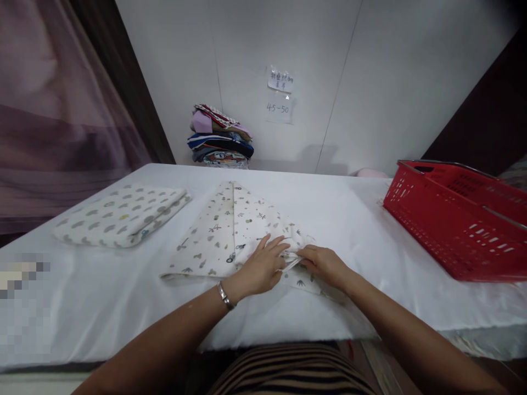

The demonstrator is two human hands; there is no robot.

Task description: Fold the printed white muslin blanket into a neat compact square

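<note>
A white cloth with small grey and olive prints [208, 238] lies partly folded into a roughly triangular shape in the middle of the table. My left hand [265, 266], with a silver bracelet at the wrist, rests on its right half, fingers stretched out and spread. Close beside it, my right hand [325, 265] is closed on a bunched edge of the same cloth. White narrow folds or strips show between the two hands; I cannot tell which. The cloth's near right corner is partly hidden under my right hand and forearm.
A folded cloth with grey cloud-like prints [119, 215] lies on the left of the white-covered table [164, 318]. On the right stands a red plastic basket [444, 230]. Behind the table's far edge is a stack of folded fabrics [220, 140] against the wall, below paper notes [280, 93].
</note>
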